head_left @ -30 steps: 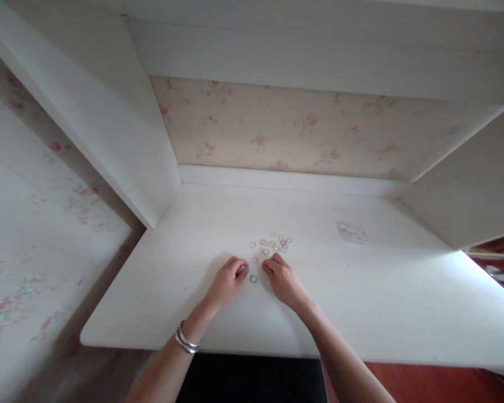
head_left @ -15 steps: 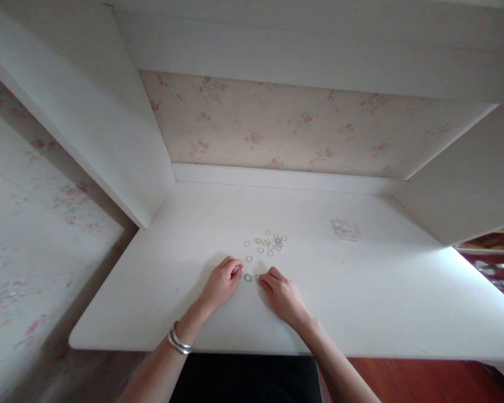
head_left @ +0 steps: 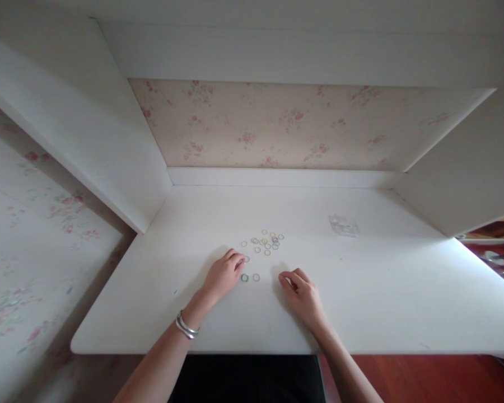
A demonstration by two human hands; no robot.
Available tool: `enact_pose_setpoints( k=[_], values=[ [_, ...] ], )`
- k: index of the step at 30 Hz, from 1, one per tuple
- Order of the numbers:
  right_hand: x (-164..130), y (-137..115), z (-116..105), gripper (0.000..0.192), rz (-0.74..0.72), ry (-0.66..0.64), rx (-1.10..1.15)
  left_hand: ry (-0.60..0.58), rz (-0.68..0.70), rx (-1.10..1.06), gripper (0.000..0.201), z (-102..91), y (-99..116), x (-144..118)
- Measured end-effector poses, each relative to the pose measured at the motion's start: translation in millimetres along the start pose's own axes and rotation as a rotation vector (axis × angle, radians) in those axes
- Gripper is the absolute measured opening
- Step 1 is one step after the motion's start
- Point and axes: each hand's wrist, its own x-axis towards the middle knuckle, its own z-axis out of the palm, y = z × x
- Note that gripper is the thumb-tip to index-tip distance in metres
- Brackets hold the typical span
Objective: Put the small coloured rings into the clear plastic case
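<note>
A white table [head_left: 361,291] is seen from above, set into a white alcove with flowered wallpaper [head_left: 285,123] at its back; both hands are laid on it near the front edge. The left hand [head_left: 222,277] is rested knuckles up with the fingers curled, and its fingertips [head_left: 239,261] are set on or just beside a small ring [head_left: 247,259] at the near edge of the scatter; whether that ring is pinched cannot be told, the grip being curled over and too small to read. A silver bracelet [head_left: 187,326] is worn on the left wrist. The right hand [head_left: 303,291] is placed well to the right of the rings, its fingers loosely curled inward, and nothing is seen held in its grip; it is apart from every ring. Between the two hands, nearer the left one, a green ring [head_left: 244,277] and a pale ring [head_left: 256,277] are laid side by side, close but not touching. Beyond them a loose cluster of small coloured rings [head_left: 266,243] is spread flat on the table; a small clear plastic bag [head_left: 343,225] is lying further back to the right, well apart from the rings.
</note>
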Motion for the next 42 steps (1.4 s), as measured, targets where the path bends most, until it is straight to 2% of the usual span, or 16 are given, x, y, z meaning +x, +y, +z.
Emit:
enact_pose_setpoints(
  k=[6, 11, 16, 20, 26, 31, 34, 37, 40, 42],
  values=[
    [-2, -2, 4, 0.03, -0.033, -0.019, -0.023, -0.109, -0.027, 0.193, 0.019, -0.9, 3, 9],
    [-2, -1, 4, 0.03, -0.046, -0.018, -0.021, -0.179, -0.046, 0.213, 0.02, -2.4, 12, 8],
    [-1, -1, 2, 0.028, -0.021, -0.023, 0.018, -0.135, -0.021, 0.113, 0.02, 1.6, 31, -5],
    [0, -1, 1, 0.028, 0.003, -0.013, 0.061, -0.123, 0.021, 0.114, 0.022, 8.6, 42, -17],
    [1, -1, 1, 0.028, 0.009, -0.012, 0.065, -0.122, 0.055, 0.185, 0.024, 13.7, 43, -19],
    [0, -1, 0, 0.029, 0.014, -0.017, 0.059, -0.12, 0.094, 0.163, 0.025, 14.0, 41, -20],
    [1, 0, 0, 0.029, 0.022, -0.016, 0.051, -0.079, 0.098, 0.087, 0.026, 10.0, 38, -20],
    [3, -1, 0, 0.03, 0.03, -0.026, 0.041, 0.046, 0.076, -0.046, 0.025, 1.4, 28, -17],
    [9, -6, 0, 0.031, 0.022, -0.059, 0.018, 0.17, -0.02, -0.135, 0.024, -6.1, 11, -13],
    [17, -13, 2, 0.03, 0.003, -0.084, -0.028, 0.197, -0.105, -0.184, 0.026, -7.2, -1, -12]
  ],
)
